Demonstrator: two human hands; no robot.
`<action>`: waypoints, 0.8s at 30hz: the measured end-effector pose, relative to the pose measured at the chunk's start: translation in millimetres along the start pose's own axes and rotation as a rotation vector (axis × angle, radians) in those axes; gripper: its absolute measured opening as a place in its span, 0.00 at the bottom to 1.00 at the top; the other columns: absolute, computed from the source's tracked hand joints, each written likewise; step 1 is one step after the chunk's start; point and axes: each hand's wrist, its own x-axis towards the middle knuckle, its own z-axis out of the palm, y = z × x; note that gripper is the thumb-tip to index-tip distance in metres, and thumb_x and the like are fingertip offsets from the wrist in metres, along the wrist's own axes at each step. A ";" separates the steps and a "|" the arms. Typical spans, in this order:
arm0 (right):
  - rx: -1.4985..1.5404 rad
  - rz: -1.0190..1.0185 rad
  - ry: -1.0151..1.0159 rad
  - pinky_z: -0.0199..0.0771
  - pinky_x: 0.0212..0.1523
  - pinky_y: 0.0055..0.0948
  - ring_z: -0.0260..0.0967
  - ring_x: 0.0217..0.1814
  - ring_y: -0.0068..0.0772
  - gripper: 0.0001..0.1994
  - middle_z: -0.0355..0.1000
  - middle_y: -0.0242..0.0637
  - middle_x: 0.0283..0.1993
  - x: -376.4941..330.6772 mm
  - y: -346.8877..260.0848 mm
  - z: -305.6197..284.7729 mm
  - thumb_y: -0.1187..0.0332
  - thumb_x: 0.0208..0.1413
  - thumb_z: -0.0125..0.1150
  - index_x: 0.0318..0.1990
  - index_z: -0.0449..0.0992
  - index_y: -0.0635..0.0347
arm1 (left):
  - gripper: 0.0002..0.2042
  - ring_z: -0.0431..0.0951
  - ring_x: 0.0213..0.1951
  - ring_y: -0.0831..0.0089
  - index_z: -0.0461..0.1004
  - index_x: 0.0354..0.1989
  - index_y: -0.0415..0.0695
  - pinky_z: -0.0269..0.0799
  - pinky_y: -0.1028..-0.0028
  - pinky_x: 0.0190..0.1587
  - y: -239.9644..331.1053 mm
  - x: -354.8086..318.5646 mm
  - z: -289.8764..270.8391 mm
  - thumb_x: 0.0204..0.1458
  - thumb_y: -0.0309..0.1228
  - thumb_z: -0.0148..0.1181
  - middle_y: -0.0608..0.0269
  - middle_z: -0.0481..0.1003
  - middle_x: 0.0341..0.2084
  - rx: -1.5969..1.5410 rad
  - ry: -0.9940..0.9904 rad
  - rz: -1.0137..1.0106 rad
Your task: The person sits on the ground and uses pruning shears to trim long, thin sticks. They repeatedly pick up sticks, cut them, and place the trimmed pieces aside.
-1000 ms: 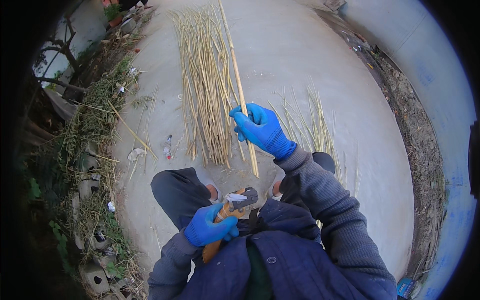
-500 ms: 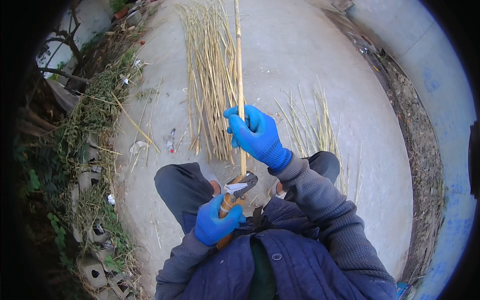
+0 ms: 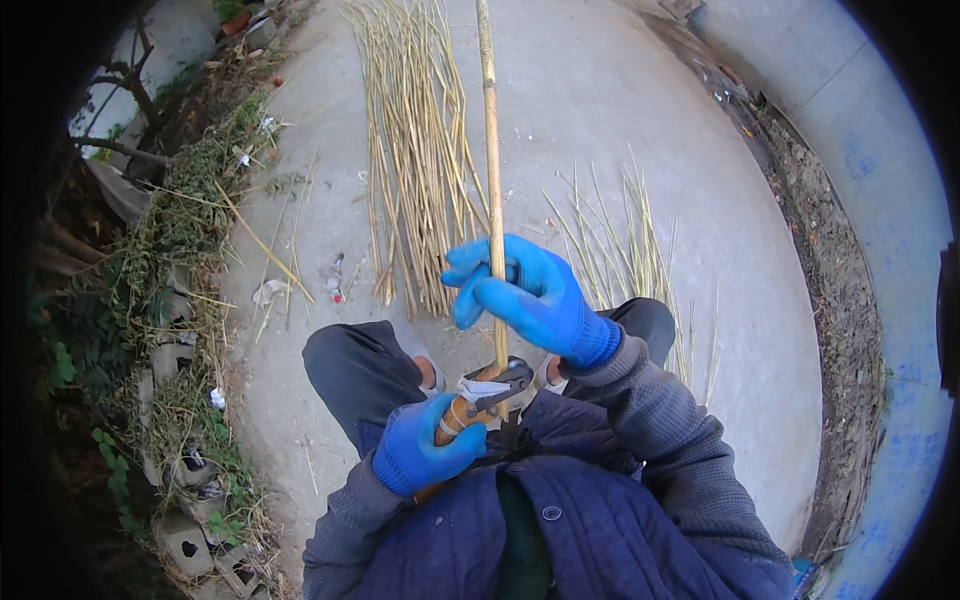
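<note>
My left hand (image 3: 431, 446), in a blue work glove, is closed round the tan handles of a pair of pruning shears (image 3: 497, 388). A long straw-coloured stalk (image 3: 491, 150) stands nearly upright, its lower end between the dark jaws. Also gloved in blue, my right hand (image 3: 535, 300) curls loosely round the stalk a little above the shears. Its fingertips are slightly smeared by motion. The stalk's top runs out of the picture.
Beyond my feet lies a big bundle of dry stalks (image 3: 415, 160) on the concrete floor (image 3: 590, 90). A smaller bunch of thin stalks (image 3: 640, 240) is to the right. Weeds and hollow blocks (image 3: 190, 545) line the left; a pale wall (image 3: 870, 180) bounds the right.
The shears' head has shifted right and slightly down, and the stalk has moved with it. My right hand sits lower, with its fingers looser round the stalk.
</note>
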 end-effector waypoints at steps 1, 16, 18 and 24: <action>0.066 -0.042 0.021 0.78 0.41 0.30 0.76 0.34 0.24 0.18 0.77 0.41 0.40 15.7 -5.1 -5.9 0.63 0.67 0.47 0.55 0.69 0.67 | 0.16 0.82 0.27 0.70 0.75 0.43 0.34 0.76 0.70 0.31 -3.1 -1.0 2.2 0.52 0.34 0.64 0.54 0.80 0.25 0.035 0.023 0.023; 0.420 -0.094 0.138 0.76 0.53 0.34 0.64 0.24 0.19 0.24 0.69 0.30 0.28 83.2 -28.3 -29.4 0.52 0.69 0.40 0.55 0.69 0.67 | 0.16 0.83 0.29 0.73 0.74 0.43 0.34 0.77 0.74 0.31 20.7 35.7 -34.4 0.54 0.36 0.62 0.56 0.81 0.26 0.006 -0.027 -0.065; 0.452 -0.153 0.121 0.76 0.54 0.33 0.66 0.26 0.19 0.26 0.71 0.32 0.31 108.3 -52.9 -43.0 0.51 0.68 0.42 0.55 0.69 0.68 | 0.17 0.83 0.28 0.73 0.74 0.42 0.34 0.77 0.73 0.31 13.8 35.0 -29.9 0.54 0.37 0.62 0.55 0.80 0.25 0.065 -0.035 -0.039; 0.272 -0.244 0.323 0.78 0.49 0.32 0.56 0.21 0.15 0.22 0.58 0.23 0.22 149.5 -85.8 -48.5 0.48 0.67 0.44 0.45 0.70 0.61 | 0.17 0.82 0.27 0.73 0.74 0.43 0.34 0.77 0.72 0.30 37.6 44.3 -36.5 0.54 0.36 0.62 0.56 0.79 0.22 0.252 0.018 -0.011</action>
